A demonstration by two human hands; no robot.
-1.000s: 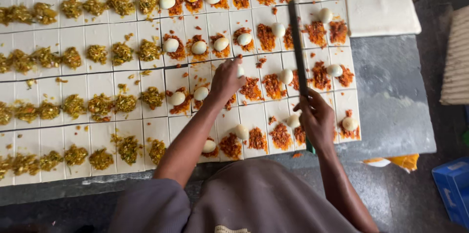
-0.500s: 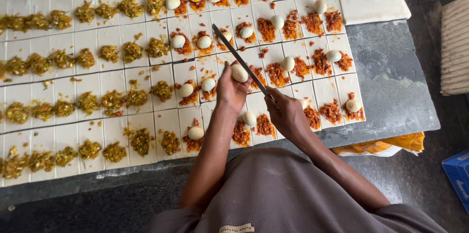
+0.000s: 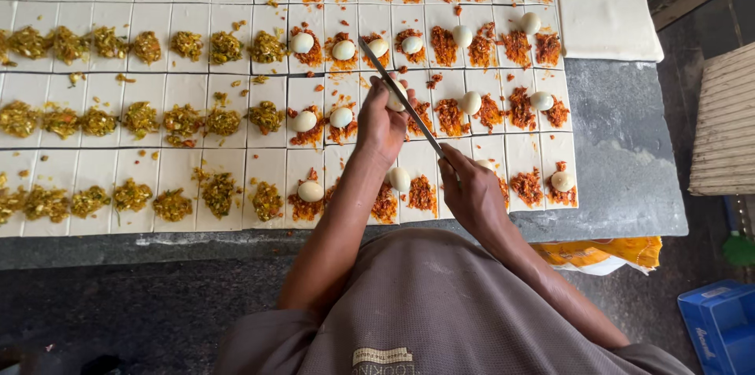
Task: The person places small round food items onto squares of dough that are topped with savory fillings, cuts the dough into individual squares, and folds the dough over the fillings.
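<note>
My right hand [image 3: 472, 193] grips the handle of a long knife [image 3: 397, 93] whose blade slants up and left. My left hand [image 3: 383, 122] holds a peeled white egg [image 3: 397, 97] against the blade, above the dough squares [image 3: 267, 156]. The squares lie in four rows on the stone counter [image 3: 621, 178]. Those on the right carry orange-red filling [image 3: 452, 117] and egg halves [image 3: 341, 116]. Those on the left carry greenish-yellow filling [image 3: 182, 122].
An uncut sheet of dough [image 3: 604, 1] lies at the counter's far right. A yellow bag [image 3: 609, 253] hangs under the counter edge. A blue crate [image 3: 720, 324] sits on the floor at lower right, and a ribbed white object [image 3: 725, 123] beside the counter.
My right hand swung the knife from upright at the right to a slant across the middle. My left hand picked up an egg and brought it to the blade.
</note>
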